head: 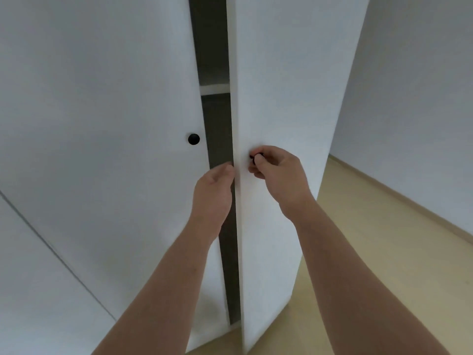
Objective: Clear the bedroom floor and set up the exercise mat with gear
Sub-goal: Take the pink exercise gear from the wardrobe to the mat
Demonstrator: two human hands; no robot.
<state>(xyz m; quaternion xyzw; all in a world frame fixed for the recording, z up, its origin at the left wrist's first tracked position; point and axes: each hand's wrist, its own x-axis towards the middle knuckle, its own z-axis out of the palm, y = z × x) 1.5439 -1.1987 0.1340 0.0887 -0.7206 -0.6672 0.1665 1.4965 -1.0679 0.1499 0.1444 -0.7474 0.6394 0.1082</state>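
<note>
Nearest, the right hand (276,170) pinches the small black round knob (256,157) of a white wardrobe door (281,85), ajar, likely to swing it wider. The left hand (215,185) touches the door's edge, grip unclear. No exercise mat is in view.

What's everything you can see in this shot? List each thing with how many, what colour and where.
left door: one, white, closed, left of the gap
right door: one, white, ajar, centre
left knob: one, black, on the left door's edge
right knob: one, black, on the right door, mostly covered
shelf: one, white, inside the dark gap
floor: one, beige, lower right
wall: one, white, far right
left hand: at the right door's edge, fingers mostly hidden
right hand: fingers pinch the right knob
</note>
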